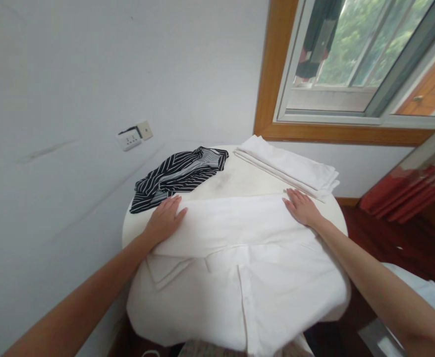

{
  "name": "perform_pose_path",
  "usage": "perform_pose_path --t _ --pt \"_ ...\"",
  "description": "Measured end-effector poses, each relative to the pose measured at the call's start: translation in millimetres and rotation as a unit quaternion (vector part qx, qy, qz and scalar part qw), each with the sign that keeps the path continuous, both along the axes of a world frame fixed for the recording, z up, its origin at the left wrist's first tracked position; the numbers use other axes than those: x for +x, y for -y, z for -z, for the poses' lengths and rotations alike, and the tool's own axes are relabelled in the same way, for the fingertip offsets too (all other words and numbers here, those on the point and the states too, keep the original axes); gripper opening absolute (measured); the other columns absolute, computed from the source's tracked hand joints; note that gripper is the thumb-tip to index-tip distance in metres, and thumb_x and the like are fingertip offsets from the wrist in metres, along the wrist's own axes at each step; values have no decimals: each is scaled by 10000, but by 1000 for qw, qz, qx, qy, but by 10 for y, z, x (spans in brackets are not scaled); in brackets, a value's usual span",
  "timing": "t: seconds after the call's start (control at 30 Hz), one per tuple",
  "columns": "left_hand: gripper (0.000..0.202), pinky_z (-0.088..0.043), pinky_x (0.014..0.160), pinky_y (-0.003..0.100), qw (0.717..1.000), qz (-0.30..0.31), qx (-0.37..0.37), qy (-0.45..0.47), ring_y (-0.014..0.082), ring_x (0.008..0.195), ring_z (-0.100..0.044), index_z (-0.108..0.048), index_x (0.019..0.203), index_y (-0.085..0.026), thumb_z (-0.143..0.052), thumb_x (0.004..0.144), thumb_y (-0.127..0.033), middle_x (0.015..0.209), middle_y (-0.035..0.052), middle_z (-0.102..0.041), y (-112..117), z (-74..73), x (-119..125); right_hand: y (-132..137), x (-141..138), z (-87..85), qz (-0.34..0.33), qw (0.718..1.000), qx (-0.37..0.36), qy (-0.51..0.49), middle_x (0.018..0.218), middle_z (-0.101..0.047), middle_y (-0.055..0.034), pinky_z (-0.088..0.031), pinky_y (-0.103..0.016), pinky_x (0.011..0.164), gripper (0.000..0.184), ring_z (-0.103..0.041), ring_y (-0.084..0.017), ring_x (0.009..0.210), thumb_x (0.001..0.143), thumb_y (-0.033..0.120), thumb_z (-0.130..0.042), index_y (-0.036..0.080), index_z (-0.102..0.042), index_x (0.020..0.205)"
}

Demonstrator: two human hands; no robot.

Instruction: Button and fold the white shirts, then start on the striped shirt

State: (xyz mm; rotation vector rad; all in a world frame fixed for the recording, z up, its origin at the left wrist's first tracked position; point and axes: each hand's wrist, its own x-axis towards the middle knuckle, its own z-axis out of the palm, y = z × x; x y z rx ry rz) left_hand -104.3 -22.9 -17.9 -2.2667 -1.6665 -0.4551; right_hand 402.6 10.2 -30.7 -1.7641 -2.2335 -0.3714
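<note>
A white garment that looks like a shirt [240,223] is spread across a round white table [236,181]. Its far part is folded over into a wide band, and a placket runs down the near part, which hangs over the front edge. My left hand [165,218] lies flat on the left end of the band, fingers stretched out, close to a black-and-white striped garment [184,171]. On the band's right end rests my right hand [302,207], also flat with its fingers a little spread. Neither hand grips the cloth.
Folded white cloth [290,166] lies at the table's back right. A white wall with a socket [129,139] borders the table on the left and back. Behind it on the right is a wood-framed window [332,74], with a red and pale curtain [410,188] beside it.
</note>
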Motion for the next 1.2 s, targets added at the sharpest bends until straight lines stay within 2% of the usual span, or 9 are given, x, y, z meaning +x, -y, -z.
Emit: perform_pose_path --t 0.17,0.33,0.47,0.53,0.63,0.77,0.93,1.03,1.2 --pt "505 -360 1112 509 999 -20 40 13 318 1311 -467 -505 1330 -37 -299 960 -311 1331 227 -573 72 -165 19 37 -26 -84 19 1000 10 -3 1415 -518 -213 -371 -504 1096 586 -453 -342 1334 1001 421 -274 60 -475 1415" --pt "454 -330 1140 488 995 83 44 -18 298 1370 -407 -537 1341 -112 -347 964 -280 1415 168 -524 229 -461 670 100 -476 -392 -55 998 35 11 1456 -485 -181 -312 -537 1121 475 -389 -338 1381 975 270 -353 106 -515 1391" --pt "442 -319 1147 481 990 137 -10 -20 270 1359 -429 -537 1362 -215 -382 976 -363 1450 101 -509 135 -427 1230 175 -1114 -479 -204 979 -26 5 1483 -475 -93 -287 -498 1147 474 -387 -265 1393 1004 381 -349 215 -493 1424" --pt "459 -312 1149 476 991 132 -31 -15 262 1361 -431 -507 1396 -232 -359 989 -385 1456 95 -505 34 -333 1343 180 -1319 -416 -222 974 -41 2 1513 -434 -81 -277 -497 1150 500 -369 -258 1407 1008 445 -335 244 -468 1446" --pt "492 -306 1150 465 989 135 -51 -10 259 1362 -433 -461 1434 -257 -339 995 -443 1472 87 -490 -101 -200 1298 114 -1354 -282 -207 977 -51 -8 1536 -394 -79 -275 -485 1147 537 -353 -259 1418 1005 501 -310 254 -447 1463" --pt "511 -310 1143 451 990 134 -51 1 254 1353 -435 -475 1420 -262 -361 981 -497 1470 79 -492 -181 -145 1073 -2 -1061 -213 -162 985 -49 -19 1513 -434 -91 -276 -476 1127 565 -388 -265 1390 1002 536 -283 242 -452 1454" --pt "473 -401 1028 427 998 61 -23 4 267 1184 -531 -587 1283 -176 -422 958 -477 1258 123 -623 -205 -257 760 -41 -614 -323 -81 997 3 -8 1247 -629 -121 -342 -428 976 486 -534 -269 1157 1004 493 -305 230 -611 1275" --pt "451 -440 891 427 999 -1 -2 -36 297 1043 -552 -640 1139 -151 -430 944 -500 1063 140 -645 -217 -336 602 -78 -442 -390 -23 997 56 37 1003 -636 -151 -337 -422 854 492 -523 -298 1004 975 533 -363 175 -684 1080" --pt "368 -405 782 402 993 -36 22 -106 300 953 -543 -631 932 -145 -377 971 -408 951 151 -611 -237 -470 517 -126 -397 -500 -64 986 110 105 945 -606 -144 -307 -399 816 403 -483 -279 939 989 450 -387 145 -643 922"
